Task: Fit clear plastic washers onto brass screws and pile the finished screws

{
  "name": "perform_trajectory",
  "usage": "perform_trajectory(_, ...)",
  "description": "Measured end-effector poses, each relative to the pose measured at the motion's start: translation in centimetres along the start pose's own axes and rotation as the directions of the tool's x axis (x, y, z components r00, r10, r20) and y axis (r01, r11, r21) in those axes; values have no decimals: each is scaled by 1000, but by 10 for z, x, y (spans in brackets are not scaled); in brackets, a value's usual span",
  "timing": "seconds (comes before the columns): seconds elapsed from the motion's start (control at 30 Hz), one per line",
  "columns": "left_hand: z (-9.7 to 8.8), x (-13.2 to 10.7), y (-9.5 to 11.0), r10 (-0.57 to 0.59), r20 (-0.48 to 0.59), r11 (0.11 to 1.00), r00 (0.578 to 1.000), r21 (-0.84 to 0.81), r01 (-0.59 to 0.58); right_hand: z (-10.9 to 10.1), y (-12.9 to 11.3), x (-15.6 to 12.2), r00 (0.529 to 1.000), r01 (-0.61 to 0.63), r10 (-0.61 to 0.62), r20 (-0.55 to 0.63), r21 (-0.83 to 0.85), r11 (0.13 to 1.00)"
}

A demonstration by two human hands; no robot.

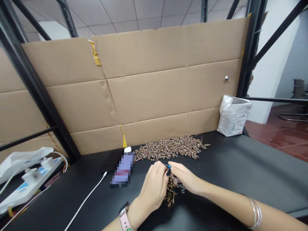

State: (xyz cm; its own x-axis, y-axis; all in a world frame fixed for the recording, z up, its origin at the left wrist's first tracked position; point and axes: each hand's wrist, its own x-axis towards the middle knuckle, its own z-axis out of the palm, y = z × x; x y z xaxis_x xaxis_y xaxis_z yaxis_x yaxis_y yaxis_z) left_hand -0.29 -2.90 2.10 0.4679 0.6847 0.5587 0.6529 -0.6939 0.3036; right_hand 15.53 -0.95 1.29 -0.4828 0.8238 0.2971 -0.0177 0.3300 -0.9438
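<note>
My left hand and my right hand meet fingertip to fingertip above the black table. Both are closed in a pinch, and whatever small piece sits between the fingers is hidden by them and the dark nails. Below the hands lies a small heap of brass-coloured screws, partly covered by my left hand. Several flat grey washers are scattered beside that heap, just under my right hand. Farther back, a much larger pile of finished-looking screw pieces spreads along the cardboard.
A cardboard wall closes off the table's back edge. To the left are a phone, a white cable, a white earphone case and a power strip. A white plastic bag stands at the back right.
</note>
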Motion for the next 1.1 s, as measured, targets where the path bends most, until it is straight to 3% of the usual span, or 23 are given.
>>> perform_trajectory(0.23,5,-4,-2,-173,-65,973,983,-168,160,6,3,-1,999,-38,38,2,81,996)
perform_trajectory(0.57,-1,-3,0,-144,4,981,990,-128,143,6,13,2,993,-84,99,-71,190,978)
perform_trajectory(0.7,3,-2,-1,-85,0,993,996,-76,85,8,10,0,992,-94,106,-64,169,981)
perform_trajectory(0.83,2,-4,-2,-154,-45,981,987,-124,148,9,6,-2,995,-76,84,-49,149,986)
perform_trajectory(1.1,-4,-3,1,-106,29,985,994,-134,109,8,15,-2,987,-103,116,-114,118,988)
